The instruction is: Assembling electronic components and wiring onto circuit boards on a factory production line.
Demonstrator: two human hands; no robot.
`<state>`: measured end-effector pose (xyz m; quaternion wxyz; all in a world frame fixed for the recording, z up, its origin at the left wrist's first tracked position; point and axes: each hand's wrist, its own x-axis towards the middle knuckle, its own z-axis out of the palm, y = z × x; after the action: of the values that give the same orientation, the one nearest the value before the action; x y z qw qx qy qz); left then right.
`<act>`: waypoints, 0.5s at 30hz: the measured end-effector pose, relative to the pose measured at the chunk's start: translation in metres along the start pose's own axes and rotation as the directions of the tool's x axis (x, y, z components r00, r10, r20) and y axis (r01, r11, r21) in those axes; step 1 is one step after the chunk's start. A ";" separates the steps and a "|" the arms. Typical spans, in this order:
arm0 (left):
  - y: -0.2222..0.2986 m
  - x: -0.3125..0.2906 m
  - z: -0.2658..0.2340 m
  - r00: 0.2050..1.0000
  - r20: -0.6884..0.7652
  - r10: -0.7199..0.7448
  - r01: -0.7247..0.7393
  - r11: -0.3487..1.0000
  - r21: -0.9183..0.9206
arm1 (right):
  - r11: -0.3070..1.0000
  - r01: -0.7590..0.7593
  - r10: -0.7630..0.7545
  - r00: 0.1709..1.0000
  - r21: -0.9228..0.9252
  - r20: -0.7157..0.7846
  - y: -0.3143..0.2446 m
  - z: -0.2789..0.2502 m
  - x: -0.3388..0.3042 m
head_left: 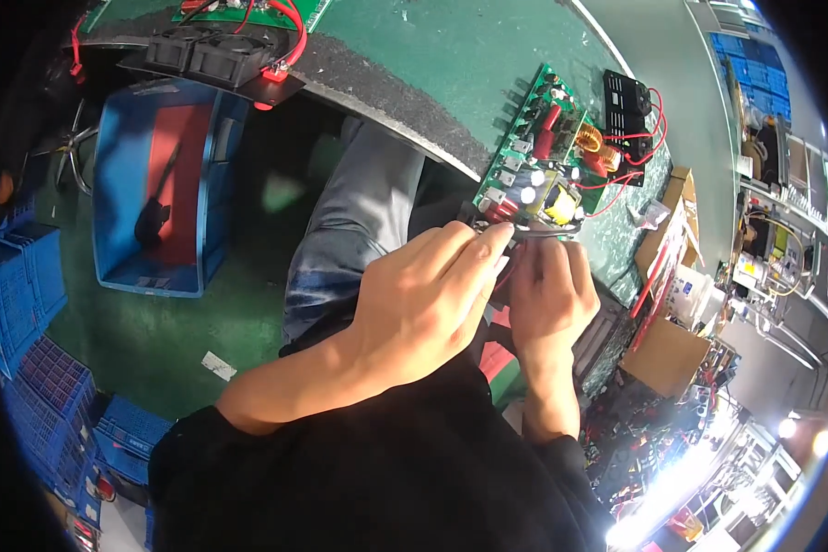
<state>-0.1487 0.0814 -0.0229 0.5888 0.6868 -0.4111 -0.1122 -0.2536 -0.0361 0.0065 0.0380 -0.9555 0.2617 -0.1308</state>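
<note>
- Head view: one circuit board (pixel 532 155), on the surface (pixel 414 55), just beyond the hands.
- Left hand (pixel 425 299), right hand (pixel 550 294): fingers curled, close together at board's near end; anything pinched is hidden, cannot tell.
- Done: parts mounted; red wires (pixel 664 120) run to black panel (pixel 627 101). Near-end handwork seems unfinished; remainder unclear.
- Long axis: away from the person, far end leaning right.

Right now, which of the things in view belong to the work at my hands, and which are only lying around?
Seem part of the work:
Green circuit board, your left hand and right hand at its near edge
Black slotted panel beside it, probably

Seem only lying around:
Twin black fans
Blue bin
White scrap
Blue crates
Cardboard box
</note>
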 end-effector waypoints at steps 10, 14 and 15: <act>-0.001 0.001 -0.001 1.000 0.006 0.012 -0.012 1.000 0.010 | 0.991 0.025 -0.029 0.999 -0.130 -0.028 0.001 0.004 -0.001; 0.000 0.002 -0.003 1.000 0.026 -0.004 0.003 1.000 0.012 | 0.990 0.025 -0.031 0.999 -0.137 -0.042 -0.002 0.003 0.002; -0.001 0.001 -0.003 1.000 0.024 -0.005 0.005 1.000 0.012 | 0.990 0.028 -0.034 0.999 -0.137 -0.041 -0.002 0.003 0.001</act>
<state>-0.1458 0.0824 -0.0221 0.5795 0.6901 -0.4168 -0.1194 -0.2510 -0.0351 0.0039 -0.0350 -0.9568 0.2557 -0.1339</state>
